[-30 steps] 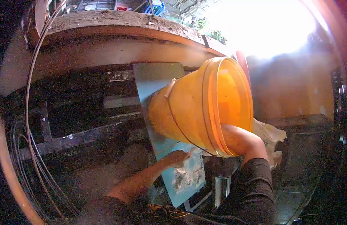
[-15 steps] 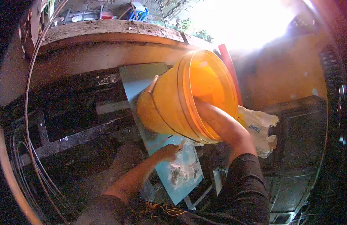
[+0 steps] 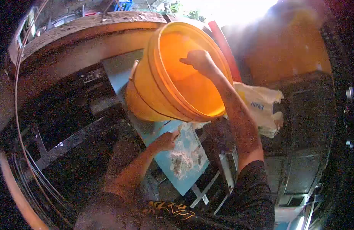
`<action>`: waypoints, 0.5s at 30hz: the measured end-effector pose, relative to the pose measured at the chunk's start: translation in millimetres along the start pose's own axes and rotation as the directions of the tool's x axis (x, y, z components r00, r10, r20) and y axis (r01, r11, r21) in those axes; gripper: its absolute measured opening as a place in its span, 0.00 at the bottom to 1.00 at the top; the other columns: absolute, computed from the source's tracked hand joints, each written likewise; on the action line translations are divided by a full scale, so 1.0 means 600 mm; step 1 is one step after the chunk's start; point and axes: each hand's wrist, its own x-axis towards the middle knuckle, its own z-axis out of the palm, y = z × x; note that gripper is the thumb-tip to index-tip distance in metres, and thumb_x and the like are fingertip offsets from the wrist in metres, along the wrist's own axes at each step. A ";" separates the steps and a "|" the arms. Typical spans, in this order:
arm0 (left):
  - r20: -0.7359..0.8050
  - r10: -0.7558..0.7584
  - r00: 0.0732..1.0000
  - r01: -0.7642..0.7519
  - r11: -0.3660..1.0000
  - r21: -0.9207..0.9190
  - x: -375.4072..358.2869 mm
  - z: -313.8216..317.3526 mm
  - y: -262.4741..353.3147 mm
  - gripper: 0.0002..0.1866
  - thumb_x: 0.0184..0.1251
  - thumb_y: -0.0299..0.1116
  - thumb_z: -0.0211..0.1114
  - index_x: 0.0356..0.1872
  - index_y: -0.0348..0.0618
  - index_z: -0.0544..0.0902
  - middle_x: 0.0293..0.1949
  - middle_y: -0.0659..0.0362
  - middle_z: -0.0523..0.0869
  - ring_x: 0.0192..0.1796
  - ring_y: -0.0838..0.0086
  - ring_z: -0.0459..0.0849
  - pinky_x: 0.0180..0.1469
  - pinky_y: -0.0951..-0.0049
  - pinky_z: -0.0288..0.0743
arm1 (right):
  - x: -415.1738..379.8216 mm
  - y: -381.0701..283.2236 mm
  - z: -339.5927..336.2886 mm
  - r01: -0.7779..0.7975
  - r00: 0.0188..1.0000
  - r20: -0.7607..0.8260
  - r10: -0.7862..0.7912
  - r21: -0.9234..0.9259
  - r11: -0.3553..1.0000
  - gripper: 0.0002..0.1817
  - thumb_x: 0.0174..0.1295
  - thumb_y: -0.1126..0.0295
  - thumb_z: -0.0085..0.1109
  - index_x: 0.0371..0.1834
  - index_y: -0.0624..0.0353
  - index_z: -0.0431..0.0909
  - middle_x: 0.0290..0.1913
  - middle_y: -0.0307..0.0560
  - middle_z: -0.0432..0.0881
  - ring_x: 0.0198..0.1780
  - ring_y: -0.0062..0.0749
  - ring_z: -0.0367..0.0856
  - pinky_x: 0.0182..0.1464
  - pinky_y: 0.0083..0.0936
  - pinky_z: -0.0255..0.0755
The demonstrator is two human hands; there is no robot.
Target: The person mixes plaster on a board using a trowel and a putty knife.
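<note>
A large yellow bucket (image 3: 154,88) lies tilted on a light blue board (image 3: 177,180), its open mouth toward the upper right. My right hand (image 3: 200,61) is at the mouth of the bucket, in front of its inside, fingers curled together; whether they hold anything is too small to tell. Below the bucket, my left hand (image 3: 166,141) is over the board with its fingers closed near the bucket's lower side; what it grips, if anything, is hidden. Pale powder (image 3: 180,161) lies on the board beside my left hand.
A torn bag (image 3: 259,107) with printed letters is right of the bucket. Behind it stands a red pipe (image 3: 224,50). A rough ledge (image 3: 89,25) crosses the top left. Thin cables (image 3: 18,115) hang at the left. Dark panelling (image 3: 307,126) is at the right.
My right hand has come up from deep inside the bucket to its mouth. The bucket, board and my left hand appear higher and further left in view.
</note>
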 end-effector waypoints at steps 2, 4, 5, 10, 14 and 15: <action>-0.002 -0.017 1.000 0.017 1.000 -0.017 0.000 0.000 0.009 0.23 0.45 0.25 0.57 0.48 0.37 0.70 0.31 0.38 0.81 0.38 0.44 0.81 0.40 0.50 0.73 | 0.001 0.034 -0.020 0.138 0.980 -0.127 -0.154 -0.120 0.983 0.09 0.52 0.72 0.66 0.24 0.58 0.74 0.19 0.35 0.72 0.22 0.22 0.70 0.26 0.19 0.68; 0.028 -0.024 0.999 0.025 0.999 -0.024 -0.004 -0.007 0.033 0.23 0.45 0.25 0.57 0.48 0.37 0.71 0.32 0.38 0.81 0.39 0.44 0.81 0.41 0.52 0.73 | -0.012 0.018 -0.047 0.176 0.971 -0.188 -0.144 0.165 0.970 0.09 0.50 0.77 0.66 0.26 0.57 0.73 0.23 0.34 0.73 0.25 0.22 0.72 0.29 0.19 0.70; 0.037 -0.031 0.999 0.031 0.999 -0.023 -0.004 -0.009 0.042 0.23 0.45 0.25 0.57 0.48 0.36 0.71 0.32 0.38 0.81 0.40 0.44 0.81 0.42 0.52 0.73 | -0.020 -0.009 -0.063 0.138 0.985 -0.163 -0.064 0.498 0.856 0.10 0.49 0.79 0.66 0.27 0.57 0.73 0.26 0.34 0.73 0.27 0.22 0.73 0.31 0.19 0.71; -0.065 0.021 0.998 -0.027 0.996 -0.087 -0.003 0.026 0.032 0.24 0.45 0.26 0.57 0.49 0.35 0.71 0.36 0.38 0.81 0.43 0.46 0.81 0.45 0.55 0.73 | -0.046 -0.026 -0.073 0.022 1.000 -0.030 0.010 0.901 0.434 0.10 0.52 0.80 0.65 0.31 0.57 0.72 0.29 0.35 0.75 0.29 0.19 0.75 0.32 0.19 0.73; -0.036 -0.027 0.999 0.025 0.998 -0.051 -0.002 0.035 0.018 0.28 0.44 0.27 0.59 0.52 0.35 0.71 0.40 0.39 0.81 0.46 0.48 0.81 0.48 0.56 0.74 | -0.041 -0.019 -0.073 -0.011 0.992 -0.097 0.076 0.540 0.842 0.12 0.55 0.66 0.66 0.23 0.56 0.71 0.20 0.36 0.73 0.19 0.22 0.71 0.22 0.21 0.68; -0.011 -0.040 0.999 0.040 0.998 -0.041 0.004 0.042 0.015 0.29 0.43 0.28 0.59 0.53 0.36 0.71 0.41 0.39 0.81 0.46 0.49 0.81 0.49 0.55 0.74 | -0.035 -0.011 -0.066 0.000 0.979 -0.188 0.085 0.417 0.909 0.16 0.55 0.61 0.66 0.19 0.56 0.70 0.16 0.37 0.72 0.15 0.24 0.69 0.18 0.23 0.66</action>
